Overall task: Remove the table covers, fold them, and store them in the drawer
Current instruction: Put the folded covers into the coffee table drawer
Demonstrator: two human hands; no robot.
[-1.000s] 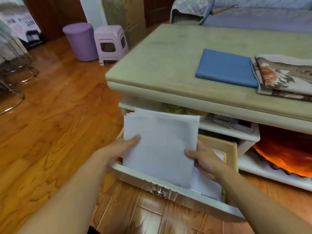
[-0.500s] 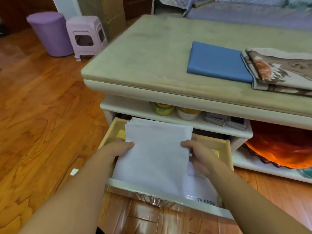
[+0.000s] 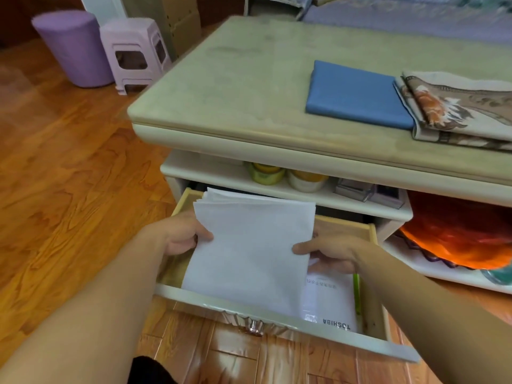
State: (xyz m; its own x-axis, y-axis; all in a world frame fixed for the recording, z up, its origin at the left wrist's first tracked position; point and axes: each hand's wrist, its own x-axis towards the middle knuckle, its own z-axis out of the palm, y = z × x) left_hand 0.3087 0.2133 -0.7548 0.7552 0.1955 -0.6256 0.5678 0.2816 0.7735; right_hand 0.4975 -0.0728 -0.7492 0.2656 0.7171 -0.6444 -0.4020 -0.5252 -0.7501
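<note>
A folded white cover (image 3: 249,250) sits tilted inside the open drawer (image 3: 277,322) under the table. My left hand (image 3: 182,234) grips its left edge and my right hand (image 3: 329,253) grips its right edge, thumbs on top. A folded blue cover (image 3: 357,95) lies on the pale green table top (image 3: 235,87), and a folded floral cover (image 3: 460,106) lies next to it on the right, overlapping its edge. A white Toshiba packet (image 3: 329,306) lies in the drawer beneath the white cover.
Small jars (image 3: 285,176) and boxes stand on the shelf above the drawer. An orange dish (image 3: 457,234) fills the lower right shelf. A purple bin (image 3: 72,48) and a lilac stool (image 3: 135,51) stand on the wooden floor at the back left.
Both hands have lowered the white cover further into the drawer. The view has shifted closer to the table.
</note>
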